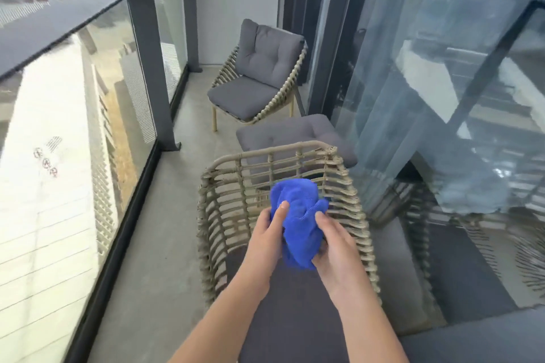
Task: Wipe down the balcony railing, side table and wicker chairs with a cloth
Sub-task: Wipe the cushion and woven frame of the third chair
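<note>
Head view: both hands, left (267,237) and right (336,247), hold a bunched blue cloth (299,221) above the near wicker chair (283,156), fingers curled round it, apparently refolding it; next, likely press it to the chair's rim.

Near wicker chair (283,215) seat cut off by bottom edge. Cloth (299,230) lower part hidden behind both hands, right hand (336,247) fingers hidden behind it. Railing (88,6) and city beyond blurred. Rooftop markings unreadable.
</note>
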`<act>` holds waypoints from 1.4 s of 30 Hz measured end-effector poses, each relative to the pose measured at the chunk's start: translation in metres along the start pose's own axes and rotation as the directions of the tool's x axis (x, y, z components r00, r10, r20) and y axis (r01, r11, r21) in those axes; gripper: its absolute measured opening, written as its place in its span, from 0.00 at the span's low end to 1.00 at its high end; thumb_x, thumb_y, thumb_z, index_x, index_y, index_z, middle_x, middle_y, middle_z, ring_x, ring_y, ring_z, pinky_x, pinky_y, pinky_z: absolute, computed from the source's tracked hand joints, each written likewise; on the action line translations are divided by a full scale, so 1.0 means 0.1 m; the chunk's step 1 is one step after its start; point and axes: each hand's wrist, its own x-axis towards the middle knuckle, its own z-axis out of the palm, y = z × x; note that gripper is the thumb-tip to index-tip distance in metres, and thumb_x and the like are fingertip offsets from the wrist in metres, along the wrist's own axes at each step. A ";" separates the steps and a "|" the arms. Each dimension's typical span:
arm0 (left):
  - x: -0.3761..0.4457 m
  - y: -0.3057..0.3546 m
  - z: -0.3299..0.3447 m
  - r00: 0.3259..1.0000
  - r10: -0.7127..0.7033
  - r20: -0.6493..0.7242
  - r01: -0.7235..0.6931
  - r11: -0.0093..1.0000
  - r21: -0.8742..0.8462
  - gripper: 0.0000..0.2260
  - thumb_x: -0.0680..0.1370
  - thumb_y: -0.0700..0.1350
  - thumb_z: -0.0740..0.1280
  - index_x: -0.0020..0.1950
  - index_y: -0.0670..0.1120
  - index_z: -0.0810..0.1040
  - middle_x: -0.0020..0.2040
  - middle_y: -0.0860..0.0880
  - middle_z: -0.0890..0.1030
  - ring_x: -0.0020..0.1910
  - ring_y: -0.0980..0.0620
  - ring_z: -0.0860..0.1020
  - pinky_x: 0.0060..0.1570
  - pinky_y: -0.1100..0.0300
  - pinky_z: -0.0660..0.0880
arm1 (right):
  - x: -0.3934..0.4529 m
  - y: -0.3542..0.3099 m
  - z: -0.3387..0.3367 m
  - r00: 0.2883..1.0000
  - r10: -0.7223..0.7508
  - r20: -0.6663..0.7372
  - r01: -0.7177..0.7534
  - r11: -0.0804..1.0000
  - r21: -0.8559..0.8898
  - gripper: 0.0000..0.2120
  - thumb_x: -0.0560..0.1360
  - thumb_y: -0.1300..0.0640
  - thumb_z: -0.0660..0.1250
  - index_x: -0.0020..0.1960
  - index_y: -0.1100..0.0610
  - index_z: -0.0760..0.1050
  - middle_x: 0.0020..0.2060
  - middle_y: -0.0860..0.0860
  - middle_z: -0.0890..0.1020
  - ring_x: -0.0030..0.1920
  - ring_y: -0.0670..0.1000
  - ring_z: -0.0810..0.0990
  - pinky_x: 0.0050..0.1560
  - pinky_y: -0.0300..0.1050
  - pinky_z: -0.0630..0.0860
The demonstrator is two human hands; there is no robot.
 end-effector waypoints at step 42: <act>2.10 -3.60 -1.39 0.927 0.129 -0.351 0.287 0.356 0.889 0.30 0.82 0.57 0.63 0.82 0.52 0.59 0.83 0.48 0.57 0.81 0.48 0.58 0.77 0.55 0.59 | 2.64 2.80 -1.63 0.966 0.157 0.205 0.105 0.488 -0.867 0.16 0.78 0.49 0.71 0.63 0.43 0.71 0.58 0.42 0.79 0.56 0.43 0.79 0.49 0.41 0.74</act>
